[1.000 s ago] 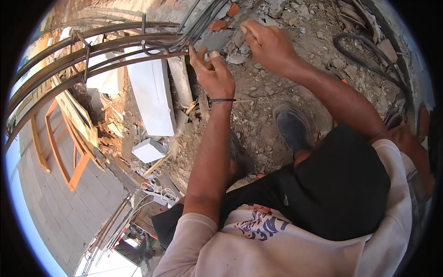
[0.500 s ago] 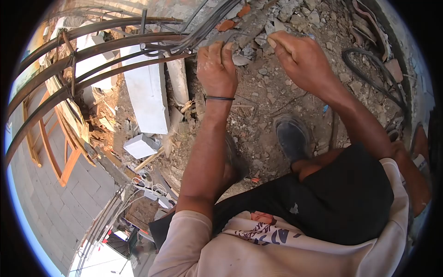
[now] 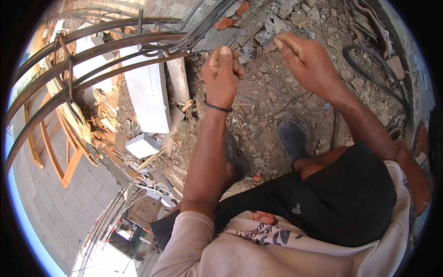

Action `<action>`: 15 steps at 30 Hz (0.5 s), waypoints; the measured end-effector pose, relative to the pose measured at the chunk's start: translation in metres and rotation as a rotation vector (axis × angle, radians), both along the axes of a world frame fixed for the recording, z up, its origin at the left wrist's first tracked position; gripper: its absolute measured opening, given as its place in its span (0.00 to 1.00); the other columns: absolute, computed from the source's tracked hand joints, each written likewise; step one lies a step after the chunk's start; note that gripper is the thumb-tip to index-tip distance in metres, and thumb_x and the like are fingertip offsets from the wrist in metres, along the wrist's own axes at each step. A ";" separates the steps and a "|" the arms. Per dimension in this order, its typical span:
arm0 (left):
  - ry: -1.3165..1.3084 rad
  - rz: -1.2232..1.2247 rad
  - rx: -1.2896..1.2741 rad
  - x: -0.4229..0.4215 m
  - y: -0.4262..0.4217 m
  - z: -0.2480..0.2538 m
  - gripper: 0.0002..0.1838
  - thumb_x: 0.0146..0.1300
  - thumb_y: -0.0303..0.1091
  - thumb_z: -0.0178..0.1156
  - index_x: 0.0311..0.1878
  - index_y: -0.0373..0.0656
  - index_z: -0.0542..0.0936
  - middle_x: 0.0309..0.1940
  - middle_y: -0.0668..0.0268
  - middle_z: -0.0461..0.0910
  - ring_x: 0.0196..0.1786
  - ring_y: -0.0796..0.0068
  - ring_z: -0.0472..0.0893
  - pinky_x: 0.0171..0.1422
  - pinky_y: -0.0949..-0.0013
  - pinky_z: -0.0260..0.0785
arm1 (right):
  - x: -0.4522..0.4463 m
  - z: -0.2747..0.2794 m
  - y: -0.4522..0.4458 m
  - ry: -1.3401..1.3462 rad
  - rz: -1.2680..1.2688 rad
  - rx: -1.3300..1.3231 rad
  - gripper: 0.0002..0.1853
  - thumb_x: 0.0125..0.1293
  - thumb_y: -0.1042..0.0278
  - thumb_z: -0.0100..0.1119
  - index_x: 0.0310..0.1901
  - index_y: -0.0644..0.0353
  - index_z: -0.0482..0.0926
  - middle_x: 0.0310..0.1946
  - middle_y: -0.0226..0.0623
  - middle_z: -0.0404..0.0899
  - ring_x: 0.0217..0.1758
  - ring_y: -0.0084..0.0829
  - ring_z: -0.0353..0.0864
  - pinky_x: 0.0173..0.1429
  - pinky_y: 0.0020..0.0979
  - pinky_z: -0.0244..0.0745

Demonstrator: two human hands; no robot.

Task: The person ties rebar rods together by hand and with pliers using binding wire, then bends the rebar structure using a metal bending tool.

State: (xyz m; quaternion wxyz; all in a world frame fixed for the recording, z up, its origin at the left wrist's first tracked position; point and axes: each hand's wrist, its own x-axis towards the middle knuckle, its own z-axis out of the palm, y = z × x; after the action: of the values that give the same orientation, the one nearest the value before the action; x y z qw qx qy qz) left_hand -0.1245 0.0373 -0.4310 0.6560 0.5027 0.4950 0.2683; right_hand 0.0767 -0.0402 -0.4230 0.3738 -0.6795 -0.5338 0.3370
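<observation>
My left hand (image 3: 221, 78) is closed in a fist with the thumb on top, just right of the rebar ends, a dark band at its wrist. My right hand (image 3: 309, 62) is pinched, thumb against curled fingers, to the right of my left hand and apart from it. A faint thin line shows near its fingertips; what either hand grips is too small to make out. Long rusty rebars (image 3: 104, 54), joined by cross ties, reach in from the left. A bundle of thinner grey rods (image 3: 203, 28) meets their ends. A thin bent wire (image 3: 251, 99) lies below my left hand.
Rubble (image 3: 272, 92) covers the ground around my shoes (image 3: 294, 136). A white slab (image 3: 147, 94), a white block (image 3: 142, 146) and orange wooden frames (image 3: 70, 168) are at left. A black cable loop (image 3: 376, 69) lies right. Another person's arm (image 3: 417, 189) shows at the right edge.
Both hands have shifted right since the earliest frame. My left hand's fingers have curled from a looser pose into a fist, its thumb turned upward. My right hand remains pinched.
</observation>
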 end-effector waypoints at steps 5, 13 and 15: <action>-0.402 0.229 -0.438 -0.010 -0.001 -0.001 0.18 0.77 0.49 0.51 0.35 0.45 0.73 0.22 0.74 0.65 0.26 0.76 0.68 0.32 0.69 0.63 | -0.022 -0.005 -0.014 0.130 0.086 0.113 0.09 0.71 0.67 0.53 0.45 0.63 0.79 0.23 0.51 0.77 0.27 0.53 0.79 0.32 0.47 0.70; 0.511 -0.155 0.788 -0.009 0.003 -0.009 0.17 0.73 0.42 0.59 0.45 0.34 0.79 0.30 0.57 0.82 0.34 0.58 0.82 0.39 0.59 0.74 | -0.015 -0.017 -0.007 -0.035 0.129 0.094 0.11 0.71 0.65 0.53 0.37 0.65 0.77 0.22 0.52 0.75 0.28 0.55 0.77 0.34 0.52 0.67; 0.601 -0.333 0.942 -0.007 0.004 -0.003 0.15 0.72 0.40 0.60 0.42 0.35 0.80 0.30 0.54 0.82 0.34 0.54 0.82 0.38 0.59 0.73 | -0.018 -0.015 -0.005 -0.034 0.139 0.112 0.12 0.72 0.64 0.52 0.36 0.65 0.77 0.21 0.51 0.74 0.27 0.54 0.77 0.33 0.52 0.66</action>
State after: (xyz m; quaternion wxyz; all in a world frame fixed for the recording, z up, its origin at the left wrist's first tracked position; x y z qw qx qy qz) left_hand -0.1319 0.0411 -0.4343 0.2257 0.8654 0.4009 0.1985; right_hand 0.0589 -0.0456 -0.4379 0.3779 -0.6246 -0.6038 0.3202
